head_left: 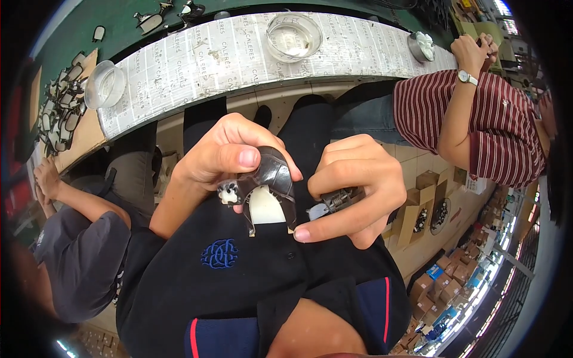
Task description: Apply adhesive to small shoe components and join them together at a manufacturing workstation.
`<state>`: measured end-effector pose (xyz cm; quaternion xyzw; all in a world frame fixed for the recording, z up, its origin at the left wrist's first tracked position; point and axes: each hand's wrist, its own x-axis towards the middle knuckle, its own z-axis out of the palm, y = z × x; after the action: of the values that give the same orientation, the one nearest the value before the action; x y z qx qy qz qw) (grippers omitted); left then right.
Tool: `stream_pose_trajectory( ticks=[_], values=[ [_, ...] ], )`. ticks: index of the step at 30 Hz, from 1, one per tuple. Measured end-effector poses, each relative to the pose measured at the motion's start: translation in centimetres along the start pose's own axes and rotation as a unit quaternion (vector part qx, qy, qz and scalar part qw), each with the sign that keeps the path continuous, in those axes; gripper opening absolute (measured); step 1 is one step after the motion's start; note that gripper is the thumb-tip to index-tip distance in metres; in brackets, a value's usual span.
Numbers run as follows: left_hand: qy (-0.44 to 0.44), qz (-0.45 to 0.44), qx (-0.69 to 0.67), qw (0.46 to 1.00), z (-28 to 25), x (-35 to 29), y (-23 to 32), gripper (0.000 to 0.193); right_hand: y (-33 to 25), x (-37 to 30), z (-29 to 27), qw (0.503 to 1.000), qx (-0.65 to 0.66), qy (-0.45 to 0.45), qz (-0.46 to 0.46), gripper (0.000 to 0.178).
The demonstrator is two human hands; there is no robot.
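Note:
My left hand (218, 146) grips a glossy dark brown shoe upper (274, 170) with a pale lining, its thumb pressed on the outside. The upper's curved opening faces my chest, and two narrow ends point down. A small ruffled black-and-white piece (228, 193) sits at its left side, close under my thumb. Closed around a small dark metal tool with a greyish-blue tip (335, 203) is my right hand (364, 179); the tool's exact kind is unclear. One right fingertip touches the upper's right lower end.
Ahead runs a paper-covered bench (221, 53) bearing a clear round bowl (292, 39), another clear bowl (105, 83) and a metal cup (421, 46) with white stuff. Many shoe uppers (62, 104) lie heaped at left. People sit close at left (83, 238) and right (471, 125). Cartons (421, 209) stand on the floor.

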<state>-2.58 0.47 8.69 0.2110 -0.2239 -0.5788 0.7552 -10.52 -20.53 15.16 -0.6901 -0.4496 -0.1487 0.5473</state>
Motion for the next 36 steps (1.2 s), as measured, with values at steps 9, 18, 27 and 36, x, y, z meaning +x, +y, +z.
stream_pose_trajectory(
  ticks=[9, 18, 27, 36],
  values=[
    [0.009, 0.005, 0.034, 0.999, -0.4, 0.4, 0.5, 0.050, 0.2, 0.2, -0.7, 1.000, 0.002, -0.007, -0.003, 0.041],
    [0.350, 0.399, 0.411, 0.741, -2.5, 1.1, 7.4, 0.043, -1.1, -6.2, -1.0, 0.887, -0.154, 0.246, 0.358, 0.036],
    [0.201, 0.553, 0.625, 0.513, 0.4, 25.1, 22.2, 0.035, -0.4, -11.1, 2.9, 0.796, -0.218, 0.355, 0.439, 0.029],
    [0.339, 0.147, 0.872, 0.322, -26.5, 21.6, 24.4, 0.061, -0.5, -12.0, 2.7, 0.800, -0.244, 0.356, 0.417, 0.025]
  ],
)
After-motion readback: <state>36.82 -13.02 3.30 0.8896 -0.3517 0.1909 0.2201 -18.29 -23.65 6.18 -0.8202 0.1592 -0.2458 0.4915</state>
